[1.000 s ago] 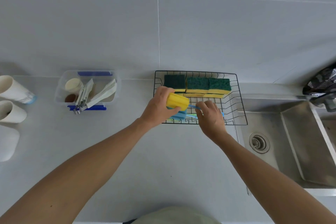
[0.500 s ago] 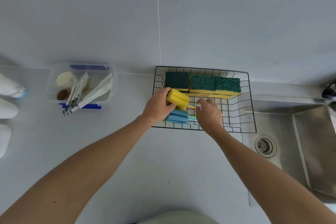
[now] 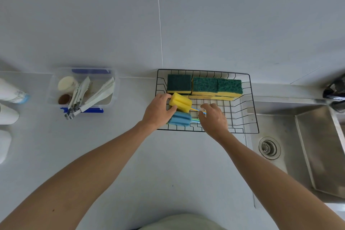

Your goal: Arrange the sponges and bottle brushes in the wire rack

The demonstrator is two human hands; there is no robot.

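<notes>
We see a thin black-coated metal wire rack point(image 3: 250, 99) on a smooth, matt pale counter point(image 3: 168, 164). The sponges point(image 3: 216, 88) show rough green scouring tops over soft yellow foam. The yellow bottle brush point(image 3: 180, 102) and blue bottle brush point(image 3: 180, 119) have ridged, porous foam heads. The sink point(image 3: 317, 145) is brushed steel with a dull sheen; the container point(image 3: 54, 88) is clear glossy plastic; the wall tiles point(image 3: 224, 24) look smooth, satiny.

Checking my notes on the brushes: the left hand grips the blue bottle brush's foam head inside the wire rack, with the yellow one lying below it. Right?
Not quite. The head view shows the left hand gripping the yellow bottle brush inside the wire rack; the blue bottle brush lies below it.
</notes>
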